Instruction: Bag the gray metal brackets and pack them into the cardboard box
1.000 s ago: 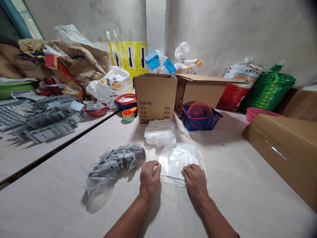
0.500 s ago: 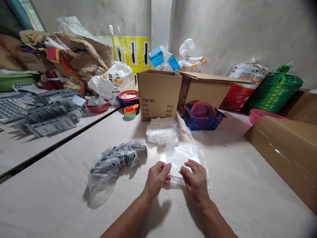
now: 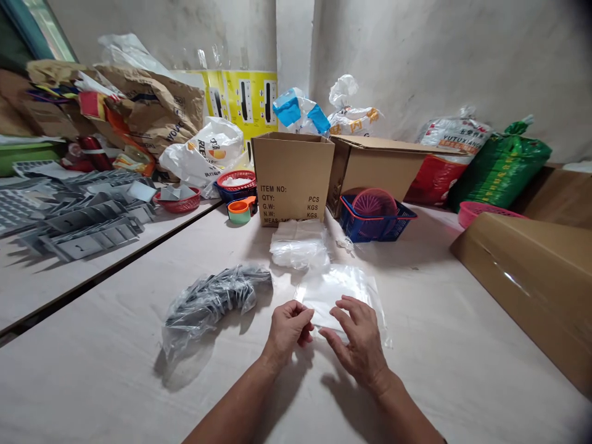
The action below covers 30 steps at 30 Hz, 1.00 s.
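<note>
Work table (image 3: 430, 351): pale; grey wall (image 3: 407, 55) behind.
Left hand (image 3: 289, 330): thumb and forefinger pinched together; film between them, cannot tell.
Right hand (image 3: 358, 339): fingers spread, thumb apart, no grip seen.
Clear bags (image 3: 340, 287): flat stack, just beyond and partly under the hands.
Wrapped bundle (image 3: 210, 302): left of them, dark pieces in plastic.
Plastic pile (image 3: 298, 245): between stack and printed carton (image 3: 293, 172).
Blue basket (image 3: 382, 229): right of carton, red basket (image 3: 374, 202) inside.

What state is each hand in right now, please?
Left hand: pinched closed by the clear bags; grip cannot be told.
Right hand: open, apparently holding nothing.
</note>
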Tool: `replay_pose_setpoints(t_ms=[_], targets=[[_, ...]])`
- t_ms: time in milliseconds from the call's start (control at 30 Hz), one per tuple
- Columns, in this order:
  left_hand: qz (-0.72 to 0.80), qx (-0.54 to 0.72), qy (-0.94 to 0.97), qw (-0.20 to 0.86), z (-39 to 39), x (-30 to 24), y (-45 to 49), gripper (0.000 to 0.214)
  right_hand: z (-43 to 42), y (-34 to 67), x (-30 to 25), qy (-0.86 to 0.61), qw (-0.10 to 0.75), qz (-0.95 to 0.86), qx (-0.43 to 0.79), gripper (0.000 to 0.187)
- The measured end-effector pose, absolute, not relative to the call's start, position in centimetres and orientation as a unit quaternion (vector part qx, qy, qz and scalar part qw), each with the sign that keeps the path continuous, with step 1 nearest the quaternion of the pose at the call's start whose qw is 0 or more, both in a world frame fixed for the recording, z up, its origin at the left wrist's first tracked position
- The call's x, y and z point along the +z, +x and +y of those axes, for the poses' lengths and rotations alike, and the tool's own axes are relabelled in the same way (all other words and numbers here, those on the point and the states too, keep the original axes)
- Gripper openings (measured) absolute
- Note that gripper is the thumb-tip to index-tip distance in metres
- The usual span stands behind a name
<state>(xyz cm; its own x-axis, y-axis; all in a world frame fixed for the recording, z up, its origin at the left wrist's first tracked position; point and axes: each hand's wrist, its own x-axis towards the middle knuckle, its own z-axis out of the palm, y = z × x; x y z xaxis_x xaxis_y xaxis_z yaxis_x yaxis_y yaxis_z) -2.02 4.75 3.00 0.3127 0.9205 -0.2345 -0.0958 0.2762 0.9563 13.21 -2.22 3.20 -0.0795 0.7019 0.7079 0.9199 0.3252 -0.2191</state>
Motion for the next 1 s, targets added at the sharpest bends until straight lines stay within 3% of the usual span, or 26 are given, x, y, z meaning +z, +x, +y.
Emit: replay_pose_setpoints(t_ms=[467,667,1000], targets=[[0.425,0.348,0.555,0.625,4.5,3.5,-2.2,0.04,-1.9,13.0,2.3,-0.624,0.434,-0.641,-0.106,0.008],[0.401,0.338,0.61,0.594,4.5,3.1,-2.2,0.037,-2.0,13.2,3.2,-0.617,0.492,-0.614,-0.001,0.008],[0.407,0.345,0.672,0.514,4.2,3.1,-2.4,0.036,-2.2,13.0,3.2,-0.683,0.403,-0.609,-0.025,0.018]])
